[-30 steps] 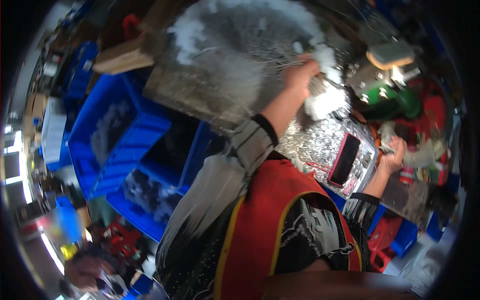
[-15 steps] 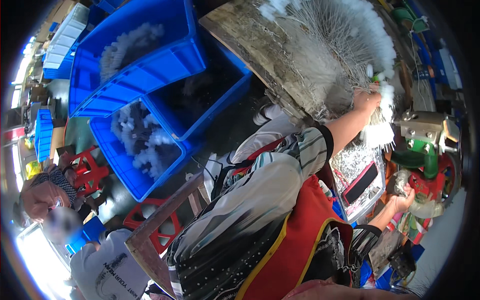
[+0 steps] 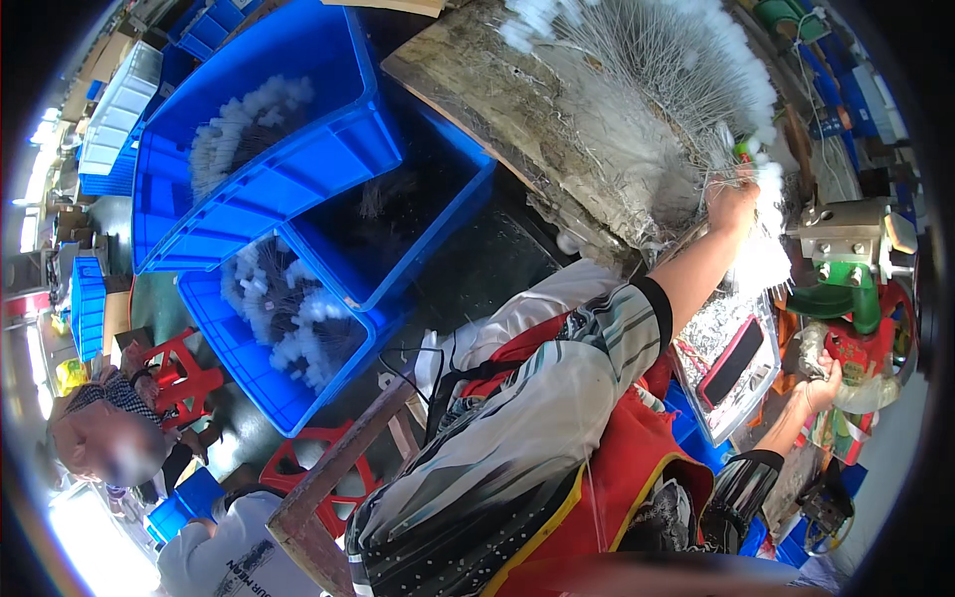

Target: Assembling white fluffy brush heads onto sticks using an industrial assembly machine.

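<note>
On the worn wooden bench lies a wide fan of thin wire stems (image 3: 647,70) with fluffy white tips. My left hand (image 3: 731,206) is at its near end, fingers closed among the wires; exactly what they grip is hidden. A small green and red piece (image 3: 742,151) shows just beyond those fingers. More white-tipped stems (image 3: 764,249) hang beside this hand. Over at the right, my right hand (image 3: 821,388) has its fingers closed at a crumpled greyish clump (image 3: 811,346), whose kind I cannot make out. The clump is next to a green and metal bench machine (image 3: 846,244).
A phone (image 3: 731,360) lies on a foil-lined tray (image 3: 768,383) between my arms. Blue bins (image 3: 269,194) at the left hold more white-tipped stems. The wooden bench (image 3: 497,85) has a rough edge. Red stools (image 3: 184,378) and two people are at the lower left.
The whole view has shifted slightly. My left hand stays among the wire stems, and my right hand stays at the greyish clump, its fingers turned a little more upward.
</note>
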Motion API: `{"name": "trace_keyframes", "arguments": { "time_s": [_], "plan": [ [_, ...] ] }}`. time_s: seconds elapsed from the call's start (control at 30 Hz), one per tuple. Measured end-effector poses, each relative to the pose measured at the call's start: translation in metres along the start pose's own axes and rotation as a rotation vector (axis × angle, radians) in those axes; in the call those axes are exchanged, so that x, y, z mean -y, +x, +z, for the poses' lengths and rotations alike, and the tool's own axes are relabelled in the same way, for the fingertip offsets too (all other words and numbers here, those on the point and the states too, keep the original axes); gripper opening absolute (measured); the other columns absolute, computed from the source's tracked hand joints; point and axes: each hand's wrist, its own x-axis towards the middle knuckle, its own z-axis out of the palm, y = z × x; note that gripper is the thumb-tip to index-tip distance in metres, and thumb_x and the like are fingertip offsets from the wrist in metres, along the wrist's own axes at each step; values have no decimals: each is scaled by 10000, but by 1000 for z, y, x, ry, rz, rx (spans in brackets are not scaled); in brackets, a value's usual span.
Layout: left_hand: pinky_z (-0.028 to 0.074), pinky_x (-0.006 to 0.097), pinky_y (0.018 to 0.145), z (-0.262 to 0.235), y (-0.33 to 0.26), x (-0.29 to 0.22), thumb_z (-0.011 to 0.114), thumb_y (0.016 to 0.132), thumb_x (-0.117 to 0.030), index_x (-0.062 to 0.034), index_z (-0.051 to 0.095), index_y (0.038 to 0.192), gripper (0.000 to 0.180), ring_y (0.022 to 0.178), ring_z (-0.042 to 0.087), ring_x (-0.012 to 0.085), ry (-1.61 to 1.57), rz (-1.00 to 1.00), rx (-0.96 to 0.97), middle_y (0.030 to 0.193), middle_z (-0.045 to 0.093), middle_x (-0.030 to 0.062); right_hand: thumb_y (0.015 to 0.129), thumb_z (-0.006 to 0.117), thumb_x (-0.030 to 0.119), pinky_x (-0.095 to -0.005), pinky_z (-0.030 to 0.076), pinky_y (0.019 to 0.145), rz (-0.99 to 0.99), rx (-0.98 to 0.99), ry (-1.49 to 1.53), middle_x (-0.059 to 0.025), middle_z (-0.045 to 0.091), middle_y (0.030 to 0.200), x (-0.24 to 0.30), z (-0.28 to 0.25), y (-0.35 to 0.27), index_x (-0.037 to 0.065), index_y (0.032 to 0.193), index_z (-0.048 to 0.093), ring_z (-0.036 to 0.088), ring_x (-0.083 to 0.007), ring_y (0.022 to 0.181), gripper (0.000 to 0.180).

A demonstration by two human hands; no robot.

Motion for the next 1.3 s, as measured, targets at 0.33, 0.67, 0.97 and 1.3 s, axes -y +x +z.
{"name": "trace_keyframes", "arguments": {
  "time_s": [0.33, 0.67, 0.97, 1.3],
  "plan": [
    [355, 279, 355, -9, -18, -41, 602, 702, -68, -68, 535, 835, 149, 400, 460, 120, -118, -259, 107, 594, 524, 47, 758, 512, 122, -345, 411, 777, 47, -61, 83, -62, 507, 603, -8, 20, -15, 49, 584, 471, 542, -203, 747, 194],
    [482, 325, 459, -19, 0, -32, 592, 718, 41, -7, 555, 837, 133, 569, 584, 198, -41, -379, 247, 748, 598, 138, 698, 576, 29, -280, 450, 572, -188, -121, 111, -69, 575, 628, 9, 54, -44, -14, 684, 572, 558, -161, 580, 46],
    [527, 330, 536, -13, -25, -64, 564, 738, 71, -10, 499, 910, 200, 630, 575, 209, -57, -266, 199, 790, 561, 118, 682, 608, 51, -258, 448, 516, -233, -214, 174, -57, 577, 633, 10, 65, -52, -29, 686, 574, 565, -149, 543, 87],
    [542, 380, 586, -4, -35, -85, 601, 750, 17, -9, 500, 971, 244, 720, 574, 211, 43, -336, 170, 854, 553, 116, 715, 582, 32, -243, 426, 531, -320, -145, 141, -27, 552, 599, 12, 62, -55, -2, 622, 551, 536, -113, 548, 103]
  ]
}}
